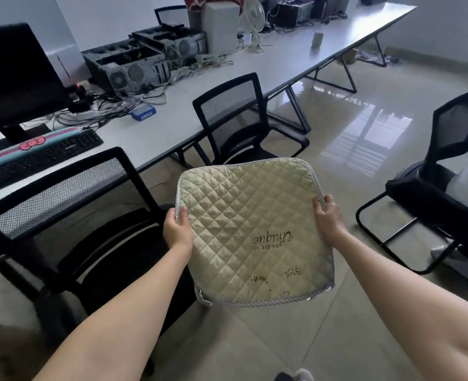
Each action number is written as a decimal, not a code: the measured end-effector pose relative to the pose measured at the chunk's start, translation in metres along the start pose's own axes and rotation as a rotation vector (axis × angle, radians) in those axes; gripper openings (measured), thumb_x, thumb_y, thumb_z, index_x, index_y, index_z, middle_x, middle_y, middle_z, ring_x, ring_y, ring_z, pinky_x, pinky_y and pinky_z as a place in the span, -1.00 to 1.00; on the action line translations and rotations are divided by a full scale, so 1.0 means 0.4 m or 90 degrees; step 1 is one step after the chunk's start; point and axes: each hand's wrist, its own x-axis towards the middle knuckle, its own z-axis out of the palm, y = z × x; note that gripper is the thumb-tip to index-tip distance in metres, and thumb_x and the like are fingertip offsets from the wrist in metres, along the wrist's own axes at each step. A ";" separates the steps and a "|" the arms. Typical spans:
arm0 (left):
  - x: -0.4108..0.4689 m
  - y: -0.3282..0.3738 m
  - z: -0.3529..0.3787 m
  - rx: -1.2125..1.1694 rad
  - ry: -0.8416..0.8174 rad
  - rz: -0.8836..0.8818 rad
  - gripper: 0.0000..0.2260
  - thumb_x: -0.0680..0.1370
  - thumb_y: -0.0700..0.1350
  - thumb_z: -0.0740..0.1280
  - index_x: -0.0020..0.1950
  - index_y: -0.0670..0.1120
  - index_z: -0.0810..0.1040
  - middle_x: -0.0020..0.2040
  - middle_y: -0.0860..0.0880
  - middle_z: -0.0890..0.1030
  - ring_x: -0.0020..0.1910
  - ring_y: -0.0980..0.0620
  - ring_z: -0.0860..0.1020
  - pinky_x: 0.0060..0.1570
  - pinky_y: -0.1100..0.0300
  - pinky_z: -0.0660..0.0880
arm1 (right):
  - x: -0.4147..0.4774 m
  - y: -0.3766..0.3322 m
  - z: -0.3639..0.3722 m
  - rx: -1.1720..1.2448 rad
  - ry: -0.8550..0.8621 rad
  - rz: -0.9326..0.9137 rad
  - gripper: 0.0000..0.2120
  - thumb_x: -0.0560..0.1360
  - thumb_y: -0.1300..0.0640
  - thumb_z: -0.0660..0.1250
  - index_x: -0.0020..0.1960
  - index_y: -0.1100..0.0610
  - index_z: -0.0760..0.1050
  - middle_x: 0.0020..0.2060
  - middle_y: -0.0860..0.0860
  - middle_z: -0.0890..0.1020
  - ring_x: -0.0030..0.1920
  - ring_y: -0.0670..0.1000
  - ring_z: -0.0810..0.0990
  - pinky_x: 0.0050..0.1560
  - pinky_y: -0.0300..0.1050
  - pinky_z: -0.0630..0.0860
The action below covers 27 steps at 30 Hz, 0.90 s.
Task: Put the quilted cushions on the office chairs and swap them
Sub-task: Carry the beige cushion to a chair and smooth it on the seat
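A pale green quilted cushion with striped piping and upside-down lettering hangs in the air in front of me. My left hand pinches its left edge and my right hand pinches its right edge. A black mesh office chair stands close on the left, its seat bare. A second black mesh chair stands further back at the desk, partly hidden behind the cushion. Only this one cushion is in view.
A long white desk runs along the left with a monitor, keyboard, computer cases, cables and a fan. A third black chair holding something white stands at the right. Glossy tiled floor lies between.
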 end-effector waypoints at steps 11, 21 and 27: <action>-0.099 0.088 0.382 -0.001 0.040 -0.018 -0.73 0.59 -0.01 0.19 -0.03 -0.23 0.48 -0.14 -0.12 0.53 -0.17 -0.03 0.46 -0.18 0.18 0.35 | 0.300 0.104 -0.266 0.025 -0.034 -0.005 -0.71 0.60 0.04 0.13 0.19 0.23 0.37 0.06 0.23 0.57 -0.06 0.11 0.49 -0.02 -0.01 0.40; -0.057 0.123 0.585 -0.017 0.067 -0.031 -0.62 0.58 0.02 0.20 0.16 -0.29 0.47 0.11 -0.31 0.60 0.09 -0.27 0.56 0.01 0.01 0.48 | 0.529 0.132 -0.349 0.004 -0.043 -0.007 -0.68 0.60 0.06 0.13 0.26 0.24 0.35 0.17 0.28 0.54 0.15 0.23 0.52 -0.03 -0.13 0.30; 0.040 0.131 0.696 -0.037 0.094 -0.038 -0.70 0.59 -0.02 0.20 0.03 -0.27 0.49 -0.13 -0.21 0.56 -0.12 -0.18 0.54 -0.15 0.18 0.35 | 0.696 0.104 -0.333 -0.008 -0.060 -0.019 -0.63 0.60 0.04 0.13 0.32 0.23 0.32 0.24 0.27 0.51 0.21 0.24 0.50 0.07 -0.07 0.36</action>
